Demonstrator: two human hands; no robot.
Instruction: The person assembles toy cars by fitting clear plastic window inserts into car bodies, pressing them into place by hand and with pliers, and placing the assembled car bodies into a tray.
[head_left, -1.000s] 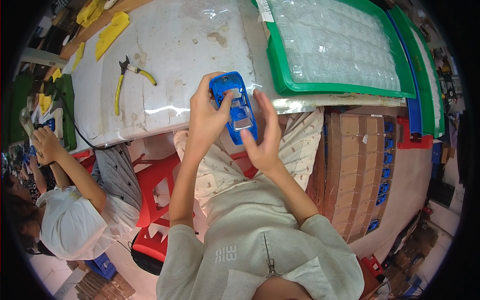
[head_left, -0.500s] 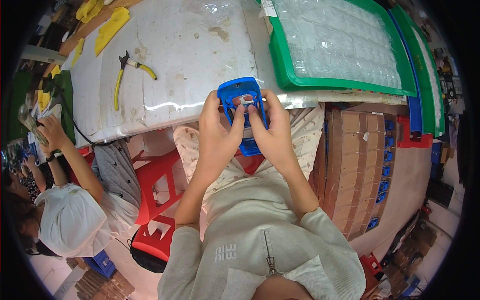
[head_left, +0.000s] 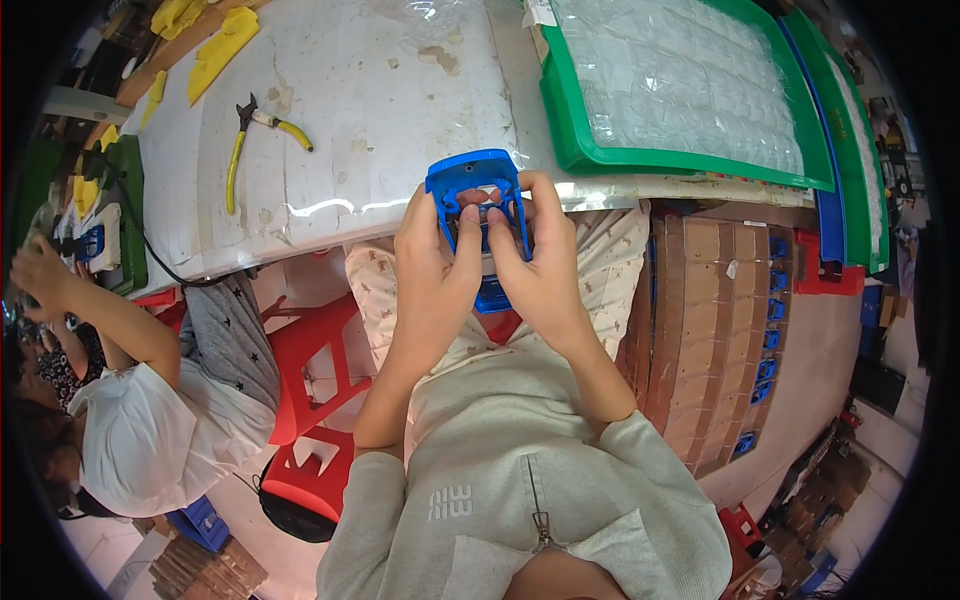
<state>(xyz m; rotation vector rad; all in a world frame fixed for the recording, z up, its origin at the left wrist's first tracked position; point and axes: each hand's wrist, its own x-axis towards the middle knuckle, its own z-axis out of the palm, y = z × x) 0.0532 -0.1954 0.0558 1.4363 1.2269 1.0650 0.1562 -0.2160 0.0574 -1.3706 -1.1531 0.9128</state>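
I hold the blue plastic frame (head_left: pixel 478 215) upright over my lap, just short of the table edge (head_left: pixel 400 215), with my left hand (head_left: pixel 432 262) wrapped along its left rail and my right hand (head_left: pixel 540 262) along its right; both thumbs press inward on a small piece in the frame's open middle, the other fingers curled behind it. Pinched this hard from both sides, I judge the thin rails could flex or snap, and if a thumb slips the small piece could pop out and drop between my knees to the floor. Below my hands there is only my lap and the red stool (head_left: pixel 310 400), so nothing would catch it. To my left a co-worker's arm (head_left: pixel 110 315) is raised, near enough that a wide swing of my elbow could bump it. To my right a stack of brown cartons (head_left: pixel 700 330) closes that side. Ahead, the white tabletop has bare room beside the yellow-handled pliers (head_left: pixel 250 140), while the green tray (head_left: pixel 690 90) of clear packs crowds the far right corner.
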